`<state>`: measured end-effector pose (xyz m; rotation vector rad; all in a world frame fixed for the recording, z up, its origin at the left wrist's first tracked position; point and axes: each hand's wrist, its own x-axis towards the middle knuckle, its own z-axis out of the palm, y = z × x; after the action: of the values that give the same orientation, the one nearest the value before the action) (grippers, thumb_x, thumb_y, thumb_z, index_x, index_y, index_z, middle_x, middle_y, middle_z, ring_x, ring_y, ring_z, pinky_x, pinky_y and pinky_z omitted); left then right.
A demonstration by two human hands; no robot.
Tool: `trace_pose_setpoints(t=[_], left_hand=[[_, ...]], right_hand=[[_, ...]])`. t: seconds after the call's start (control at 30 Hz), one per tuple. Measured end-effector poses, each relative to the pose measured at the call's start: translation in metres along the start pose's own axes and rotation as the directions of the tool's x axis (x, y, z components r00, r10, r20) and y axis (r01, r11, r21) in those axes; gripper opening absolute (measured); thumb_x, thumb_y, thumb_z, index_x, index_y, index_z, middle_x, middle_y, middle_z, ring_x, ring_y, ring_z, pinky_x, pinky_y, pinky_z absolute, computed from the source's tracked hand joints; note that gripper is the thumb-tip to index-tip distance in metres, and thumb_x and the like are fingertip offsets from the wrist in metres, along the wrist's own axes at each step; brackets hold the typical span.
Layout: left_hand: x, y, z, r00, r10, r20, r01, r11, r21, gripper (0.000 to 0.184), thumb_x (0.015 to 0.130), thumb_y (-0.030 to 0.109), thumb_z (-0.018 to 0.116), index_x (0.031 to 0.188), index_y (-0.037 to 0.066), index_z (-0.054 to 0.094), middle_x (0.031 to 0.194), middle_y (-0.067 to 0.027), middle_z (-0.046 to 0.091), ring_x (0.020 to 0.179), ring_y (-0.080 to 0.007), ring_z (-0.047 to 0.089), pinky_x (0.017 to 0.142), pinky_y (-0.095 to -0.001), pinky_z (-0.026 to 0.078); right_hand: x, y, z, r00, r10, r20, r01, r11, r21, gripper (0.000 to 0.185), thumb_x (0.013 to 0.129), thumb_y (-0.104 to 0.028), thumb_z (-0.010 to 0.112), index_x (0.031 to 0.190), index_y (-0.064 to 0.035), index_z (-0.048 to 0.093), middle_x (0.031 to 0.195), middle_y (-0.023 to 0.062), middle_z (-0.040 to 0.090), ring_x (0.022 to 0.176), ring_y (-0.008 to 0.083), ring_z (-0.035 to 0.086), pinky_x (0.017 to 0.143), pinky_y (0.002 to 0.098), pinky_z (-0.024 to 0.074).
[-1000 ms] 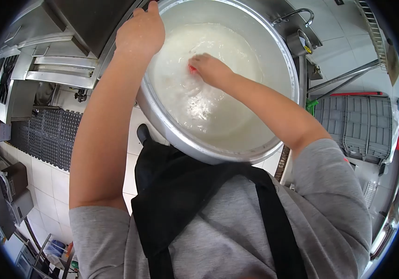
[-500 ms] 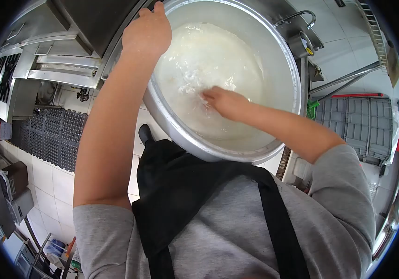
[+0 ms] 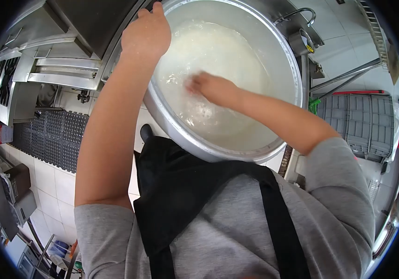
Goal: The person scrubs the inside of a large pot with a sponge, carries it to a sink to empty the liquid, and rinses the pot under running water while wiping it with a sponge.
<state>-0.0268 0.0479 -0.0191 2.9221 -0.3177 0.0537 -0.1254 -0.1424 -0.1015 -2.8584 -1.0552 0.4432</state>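
A large, round aluminium pot point(image 3: 171, 122) stands in front of me, with cloudy whitish water point(image 3: 227, 51) inside. Whatever lies under the surface is hard to make out. My left hand point(image 3: 147, 32) is closed at the pot's far left rim, its fingertips partly hidden. Over the middle of the water is my right hand point(image 3: 213, 88), reaching in from the right. Its fingers are smeared by motion at the surface, where ripples and bubbles show.
A curved tap point(image 3: 301, 16) and a small metal container point(image 3: 301, 43) are beyond the pot on the right. Grey plastic crates point(image 3: 360, 123) stand at the right. A black rubber mat point(image 3: 50, 137) lies on the tiled floor, below steel kitchen equipment point(image 3: 64, 69).
My right hand has moved left and slightly away from me across the water, and the splash at its fingers has shifted. My left hand stays at the rim.
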Motion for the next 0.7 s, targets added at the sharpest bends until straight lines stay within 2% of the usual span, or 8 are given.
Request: trace_pose_setpoints(t=[0.03, 0.07, 0.13, 0.2, 0.27, 0.4, 0.5, 0.7], left_hand=[[0.000, 0.000, -0.001, 1.000, -0.005, 0.012, 0.005, 1.000, 0.006, 0.051, 0.091, 0.021, 0.046, 0.137, 0.008, 0.029, 0.120, -0.0233, 0.049, 0.097, -0.0384, 0.060, 0.077, -0.0463, 0.052], [-0.001, 0.001, -0.002, 1.000, -0.010, 0.009, 0.009, 1.000, 0.010, 0.051, 0.091, 0.021, 0.046, 0.137, 0.008, 0.029, 0.120, -0.0233, 0.049, 0.097, -0.0384, 0.060, 0.077, -0.0463, 0.052], [0.000, 0.001, -0.003, 1.000, -0.010, 0.013, 0.010, 1.000, 0.007, 0.051, 0.091, 0.021, 0.046, 0.137, 0.007, 0.029, 0.120, -0.0232, 0.049, 0.097, -0.0386, 0.060, 0.077, -0.0458, 0.052], [0.000, -0.002, 0.001, 1.000, -0.011, 0.022, 0.011, 1.000, -0.012, 0.051, 0.091, 0.021, 0.047, 0.137, 0.007, 0.029, 0.120, -0.0232, 0.049, 0.097, -0.0387, 0.060, 0.077, -0.0458, 0.052], [0.004, -0.002, 0.000, 1.000, -0.018, 0.010, 0.019, 0.999, -0.042, 0.052, 0.091, 0.021, 0.047, 0.137, 0.007, 0.029, 0.120, -0.0231, 0.049, 0.097, -0.0388, 0.060, 0.077, -0.0458, 0.052], [0.001, -0.001, 0.000, 1.000, -0.021, 0.017, 0.022, 0.998, -0.053, 0.052, 0.090, 0.021, 0.048, 0.137, 0.007, 0.030, 0.119, -0.0232, 0.049, 0.097, -0.0393, 0.060, 0.077, -0.0460, 0.051], [0.001, 0.000, -0.001, 0.999, -0.032, 0.021, 0.033, 0.998, -0.050, 0.052, 0.090, 0.021, 0.048, 0.136, 0.007, 0.030, 0.119, -0.0231, 0.050, 0.097, -0.0390, 0.060, 0.077, -0.0460, 0.051], [0.002, -0.001, -0.001, 0.999, -0.025, 0.020, 0.026, 0.998, -0.059, 0.052, 0.090, 0.021, 0.048, 0.137, 0.008, 0.029, 0.119, -0.0233, 0.049, 0.097, -0.0389, 0.060, 0.078, -0.0459, 0.051]], right_hand=[[0.027, 0.015, 0.013, 0.992, -0.112, -0.055, 0.096, 0.965, -0.245, 0.016, 0.081, -0.008, 0.050, 0.093, -0.0025, 0.059, 0.101, 0.0081, 0.057, 0.097, 0.0255, 0.054, 0.081, 0.0327, 0.0506], [0.046, 0.016, 0.013, 0.991, -0.118, -0.058, 0.100, 0.964, -0.245, 0.016, 0.081, -0.008, 0.050, 0.093, -0.0025, 0.059, 0.101, 0.0081, 0.057, 0.097, 0.0255, 0.054, 0.081, 0.0327, 0.0506], [0.074, 0.013, 0.008, 0.981, -0.042, -0.187, 0.027, 0.996, -0.083, 0.015, 0.083, -0.009, 0.049, 0.090, -0.0013, 0.059, 0.101, 0.0100, 0.056, 0.103, 0.0261, 0.051, 0.085, 0.0330, 0.0476], [0.050, 0.008, 0.007, 0.992, -0.013, -0.126, 0.008, 0.999, -0.043, 0.016, 0.083, -0.009, 0.049, 0.093, -0.0014, 0.059, 0.105, 0.0097, 0.057, 0.102, 0.0259, 0.052, 0.084, 0.0337, 0.0485], [0.012, 0.005, 0.019, 0.972, -0.098, -0.216, 0.123, 0.987, 0.104, 0.019, 0.083, -0.010, 0.049, 0.098, -0.0018, 0.058, 0.108, 0.0097, 0.057, 0.100, 0.0264, 0.054, 0.082, 0.0336, 0.0494], [0.009, -0.009, 0.006, 0.991, -0.097, -0.089, 0.102, 0.993, 0.063, 0.022, 0.084, -0.011, 0.049, 0.103, -0.0031, 0.058, 0.111, 0.0101, 0.057, 0.101, 0.0275, 0.054, 0.083, 0.0334, 0.0494], [0.063, -0.007, -0.004, 0.988, 0.151, -0.014, -0.145, 0.966, 0.213, 0.022, 0.085, -0.012, 0.049, 0.104, -0.0039, 0.057, 0.111, 0.0094, 0.057, 0.103, 0.0254, 0.054, 0.084, 0.0339, 0.0494], [0.005, -0.014, 0.020, 0.976, -0.172, -0.136, 0.173, 0.985, -0.004, 0.019, 0.087, -0.012, 0.047, 0.100, -0.0023, 0.059, 0.111, 0.0095, 0.057, 0.100, 0.0277, 0.055, 0.083, 0.0343, 0.0499]])
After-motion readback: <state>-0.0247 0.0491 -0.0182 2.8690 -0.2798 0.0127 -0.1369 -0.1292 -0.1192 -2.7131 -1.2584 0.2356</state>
